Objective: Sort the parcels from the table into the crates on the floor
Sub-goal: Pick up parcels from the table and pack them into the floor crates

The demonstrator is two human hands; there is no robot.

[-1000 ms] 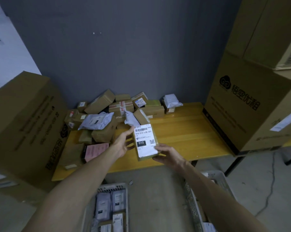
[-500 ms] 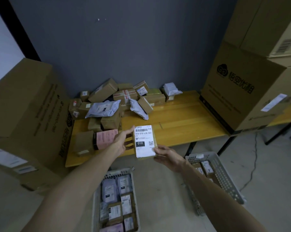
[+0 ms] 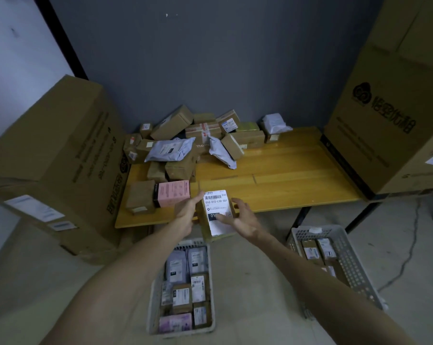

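Note:
I hold a small brown parcel [image 3: 216, 206] with a white shipping label marked 010 in front of the table's near edge. My left hand [image 3: 186, 210] grips its left side. My right hand [image 3: 240, 219] grips its right side, thumb across the label's dark band. Below on the floor, a white crate [image 3: 211, 290] holds several labelled parcels. A second white crate [image 3: 354, 265] stands to the right, partly behind my right forearm. Several more parcels [image 3: 185, 143] are piled at the back left of the yellow wooden table [image 3: 285, 180].
A pink box [image 3: 173, 194] and a brown box [image 3: 139, 196] lie at the table's near left. Large cardboard cartons flank the table, one at left [image 3: 61, 158] on the floor, others at right [image 3: 389, 120]. A cable [image 3: 409, 245] runs over the concrete floor.
The view has tilted down, showing more of both crates. The parcel has come lower and nearer, off the table's edge, and my right thumb now lies over its label.

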